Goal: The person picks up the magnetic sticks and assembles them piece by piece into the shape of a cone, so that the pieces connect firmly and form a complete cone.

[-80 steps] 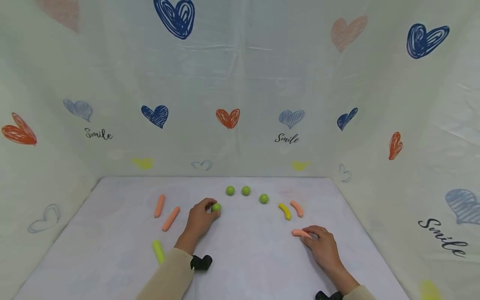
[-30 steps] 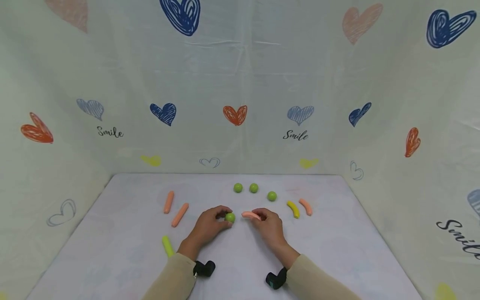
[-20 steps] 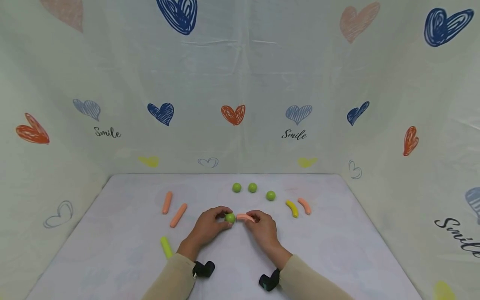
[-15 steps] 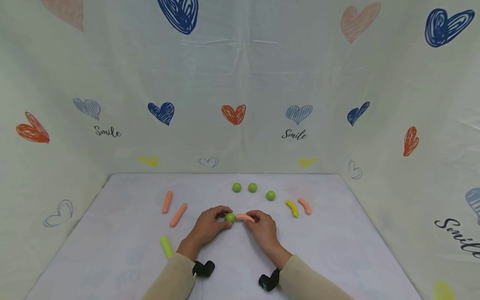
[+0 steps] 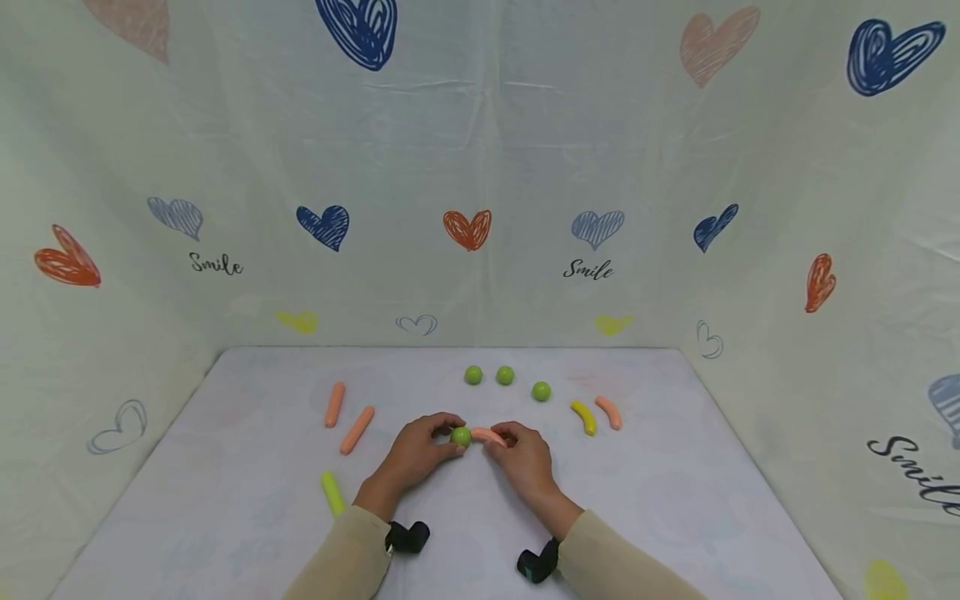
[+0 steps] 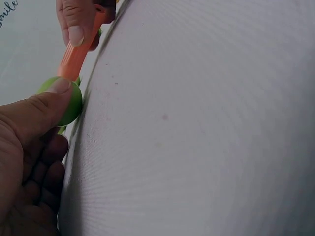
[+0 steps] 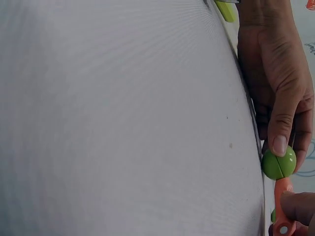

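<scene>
In the head view my left hand (image 5: 417, 454) pinches a green ball (image 5: 461, 436) between thumb and fingers at mid-table. A thin seam crosses the ball (image 7: 279, 164) in the right wrist view. From the other side, my right hand (image 5: 531, 461) grips a short, curved orange-pink toy rod (image 5: 486, 435) by its right part. The rod (image 6: 76, 61) meets the ball with its free end, as both wrist views show. A small hole marks its other end. How firmly the two pieces are joined I cannot tell.
Behind the hands lie more green balls (image 5: 542, 391). A yellow curved rod (image 5: 583, 418) and an orange-pink curved one (image 5: 609, 412) are at right. Straight orange-pink rods (image 5: 357, 430) and a lime rod (image 5: 333, 493), partly behind the left sleeve, lie at left. A heart-printed sheet (image 5: 405, 150) surrounds the table.
My right hand has carried the curved rod leftward from the table's right side until its end met the ball. The left hand drew the ball slightly nearer. Little moves in the last half second.
</scene>
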{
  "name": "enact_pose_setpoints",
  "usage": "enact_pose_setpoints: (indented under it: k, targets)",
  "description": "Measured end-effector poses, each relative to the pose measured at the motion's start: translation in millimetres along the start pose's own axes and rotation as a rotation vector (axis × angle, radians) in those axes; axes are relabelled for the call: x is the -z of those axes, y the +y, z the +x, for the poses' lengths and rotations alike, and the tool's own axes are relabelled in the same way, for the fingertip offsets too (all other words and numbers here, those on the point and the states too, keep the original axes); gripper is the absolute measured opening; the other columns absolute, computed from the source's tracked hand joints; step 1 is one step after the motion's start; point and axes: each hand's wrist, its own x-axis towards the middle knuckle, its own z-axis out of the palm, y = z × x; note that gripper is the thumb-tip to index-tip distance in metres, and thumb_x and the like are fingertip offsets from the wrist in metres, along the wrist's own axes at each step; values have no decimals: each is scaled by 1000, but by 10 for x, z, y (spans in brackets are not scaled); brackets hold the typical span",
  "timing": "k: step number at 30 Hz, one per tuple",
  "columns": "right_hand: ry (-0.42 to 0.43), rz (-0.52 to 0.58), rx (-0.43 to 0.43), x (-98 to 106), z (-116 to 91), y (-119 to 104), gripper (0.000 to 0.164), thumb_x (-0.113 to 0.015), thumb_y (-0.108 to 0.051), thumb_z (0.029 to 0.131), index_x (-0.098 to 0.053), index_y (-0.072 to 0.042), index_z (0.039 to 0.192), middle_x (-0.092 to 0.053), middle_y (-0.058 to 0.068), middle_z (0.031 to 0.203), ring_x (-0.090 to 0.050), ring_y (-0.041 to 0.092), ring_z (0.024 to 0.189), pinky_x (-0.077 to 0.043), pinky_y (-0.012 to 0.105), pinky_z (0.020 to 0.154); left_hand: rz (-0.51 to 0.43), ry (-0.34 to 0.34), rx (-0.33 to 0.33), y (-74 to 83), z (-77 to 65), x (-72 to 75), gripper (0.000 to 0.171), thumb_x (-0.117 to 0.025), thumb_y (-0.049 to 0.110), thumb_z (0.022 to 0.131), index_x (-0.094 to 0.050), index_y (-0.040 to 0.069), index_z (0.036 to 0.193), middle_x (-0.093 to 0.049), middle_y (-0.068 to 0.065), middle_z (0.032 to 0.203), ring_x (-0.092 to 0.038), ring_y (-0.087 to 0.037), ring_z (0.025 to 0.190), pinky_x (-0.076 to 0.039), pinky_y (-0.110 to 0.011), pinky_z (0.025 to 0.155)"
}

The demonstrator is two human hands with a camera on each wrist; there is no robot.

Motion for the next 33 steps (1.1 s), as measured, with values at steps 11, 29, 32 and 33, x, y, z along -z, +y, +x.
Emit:
enact_pose_setpoints:
  k: [11,29,32,33]
  targets:
    - [-84,-94,14,65,-64,17,27,-83,-25,90,-79,-12,113,-74,1,101,-60,17,93,-49,39,81,-39,-5,-43,-1,-9,15,33,-84,15,90,-78,27,121,-71,5,123,-65,-22,121,-50,-50,108]
    - [-249,-23,80,90,-370,-31,34,-75,-32,97,-77,-12,125,-76,2,124,-65,31,125,-49,58,106,-27,4,-41,14,-97,-6,17,-78,14,95,-78,23,110,-73,5,116,-64,-24,122,-49,-52,108]
    - [-255,-30,74,102,-418,-48,34,-76,-25,94,-77,-13,126,-75,2,126,-62,33,127,-46,61,107,3,-7,-16,65,-161,-28,15,-76,19,97,-78,22,111,-73,4,116,-64,-25,121,-50,-53,107]
    - [-256,-33,68,110,-429,-52,34,-76,-25,94,-76,-14,127,-74,2,127,-60,32,128,-45,61,108,13,-11,-13,90,-185,-33,14,-76,21,97,-78,21,112,-73,4,116,-64,-26,120,-50,-54,106]
